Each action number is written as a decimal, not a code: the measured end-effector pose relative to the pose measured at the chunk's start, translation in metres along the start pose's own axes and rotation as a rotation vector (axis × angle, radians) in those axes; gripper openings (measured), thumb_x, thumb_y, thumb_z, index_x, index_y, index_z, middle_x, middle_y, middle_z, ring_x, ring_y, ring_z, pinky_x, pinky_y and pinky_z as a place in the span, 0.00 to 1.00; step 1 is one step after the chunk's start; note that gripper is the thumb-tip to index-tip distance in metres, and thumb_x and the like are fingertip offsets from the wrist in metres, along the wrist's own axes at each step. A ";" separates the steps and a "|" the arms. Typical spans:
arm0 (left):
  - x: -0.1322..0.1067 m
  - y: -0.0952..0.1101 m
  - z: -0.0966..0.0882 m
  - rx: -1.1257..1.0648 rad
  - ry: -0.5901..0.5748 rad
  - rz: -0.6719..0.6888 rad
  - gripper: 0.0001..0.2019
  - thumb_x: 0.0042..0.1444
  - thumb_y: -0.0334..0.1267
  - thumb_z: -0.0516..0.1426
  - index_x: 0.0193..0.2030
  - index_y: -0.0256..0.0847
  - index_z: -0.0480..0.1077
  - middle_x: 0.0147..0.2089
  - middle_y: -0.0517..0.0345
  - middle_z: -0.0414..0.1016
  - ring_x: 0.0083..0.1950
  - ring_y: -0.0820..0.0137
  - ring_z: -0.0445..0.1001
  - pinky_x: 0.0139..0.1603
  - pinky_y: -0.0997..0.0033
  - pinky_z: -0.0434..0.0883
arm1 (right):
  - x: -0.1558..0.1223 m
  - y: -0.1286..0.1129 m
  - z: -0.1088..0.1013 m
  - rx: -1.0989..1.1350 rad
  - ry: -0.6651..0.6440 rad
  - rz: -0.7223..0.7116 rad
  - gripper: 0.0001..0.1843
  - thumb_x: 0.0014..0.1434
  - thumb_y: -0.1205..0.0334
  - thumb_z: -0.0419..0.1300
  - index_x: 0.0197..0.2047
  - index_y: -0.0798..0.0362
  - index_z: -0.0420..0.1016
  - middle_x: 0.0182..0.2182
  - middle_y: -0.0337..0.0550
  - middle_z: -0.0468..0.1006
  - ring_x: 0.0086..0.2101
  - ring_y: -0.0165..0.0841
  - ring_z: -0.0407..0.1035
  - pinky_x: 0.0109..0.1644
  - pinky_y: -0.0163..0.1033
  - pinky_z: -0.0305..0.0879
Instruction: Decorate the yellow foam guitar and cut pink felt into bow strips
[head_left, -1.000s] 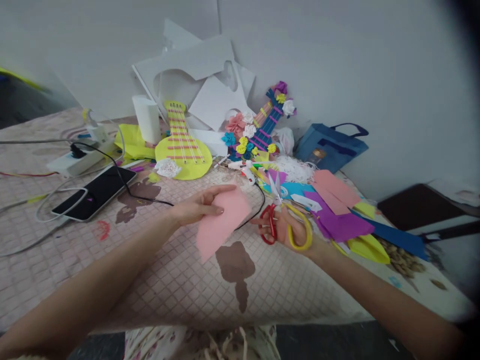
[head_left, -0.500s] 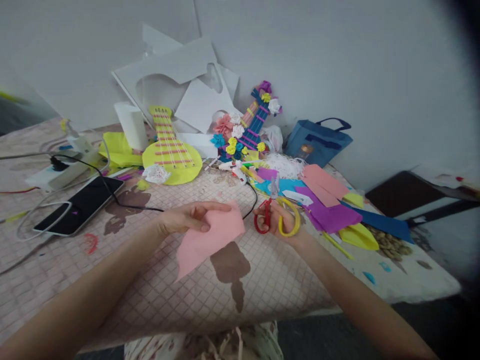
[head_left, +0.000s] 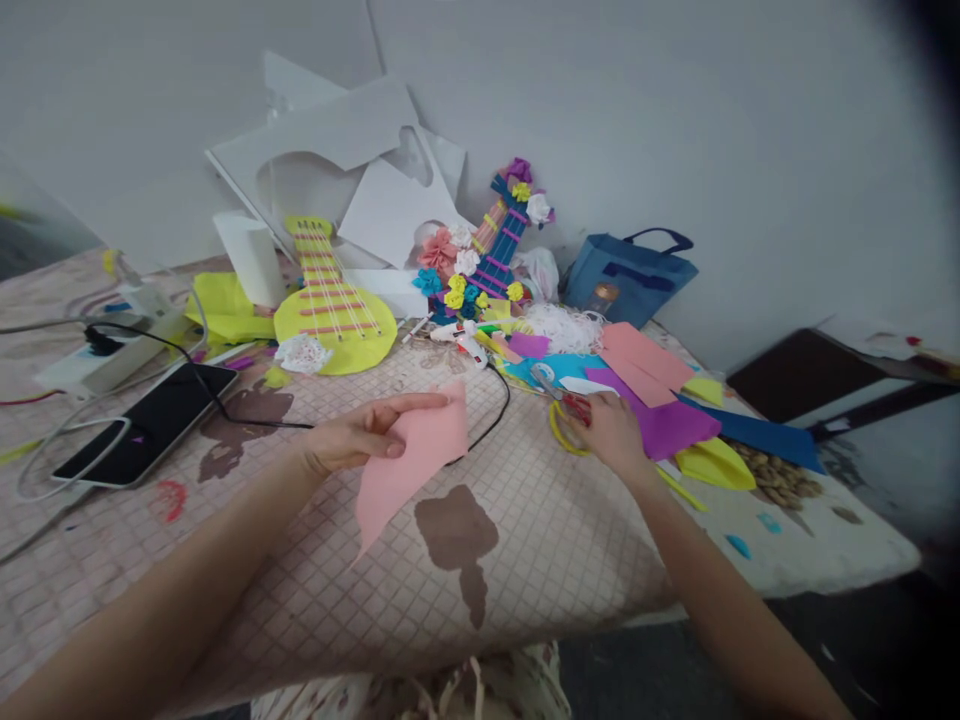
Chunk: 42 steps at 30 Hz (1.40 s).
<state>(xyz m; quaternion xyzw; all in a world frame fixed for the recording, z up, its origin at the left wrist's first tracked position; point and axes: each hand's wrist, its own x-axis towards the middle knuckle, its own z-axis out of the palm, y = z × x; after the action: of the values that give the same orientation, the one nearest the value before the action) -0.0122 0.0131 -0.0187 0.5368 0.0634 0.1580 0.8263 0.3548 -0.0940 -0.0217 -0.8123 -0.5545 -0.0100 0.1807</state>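
My left hand (head_left: 352,437) pinches a pink sheet of paper (head_left: 411,462) at its upper edge and holds it above the patterned tablecloth (head_left: 525,540). My right hand (head_left: 613,433) is lowered palm down onto the scissors (head_left: 564,405) with red and yellow handles, which lie at the edge of the coloured paper pile (head_left: 660,400). The fingers are curled over the handles.
A yellow paper guitar (head_left: 330,310) and a blue flowered one (head_left: 487,255) stand at the back with white card cut-outs (head_left: 337,150). A phone (head_left: 150,420), a power strip (head_left: 97,350) and cables lie at the left. A blue bag (head_left: 630,275) sits at the right.
My right hand has moved right and down with the scissors and turned palm down, laying them by the paper pile. The left hand keeps the pink paper nearly in place.
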 end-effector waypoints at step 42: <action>-0.008 0.020 -0.033 0.542 0.254 -0.345 0.22 0.46 0.42 0.63 0.50 0.41 0.69 0.37 0.57 0.75 0.33 0.72 0.71 0.31 0.78 0.63 | -0.002 -0.074 0.050 1.267 -0.307 0.261 0.15 0.41 0.59 0.69 0.32 0.53 0.70 0.27 0.37 0.74 0.24 0.27 0.68 0.20 0.30 0.65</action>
<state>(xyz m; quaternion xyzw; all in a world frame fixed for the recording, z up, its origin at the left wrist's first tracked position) -0.0332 0.0466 -0.0146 0.6940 0.2955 0.0588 0.6539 0.2778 -0.0571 -0.0481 -0.6017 -0.3697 0.4557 0.5418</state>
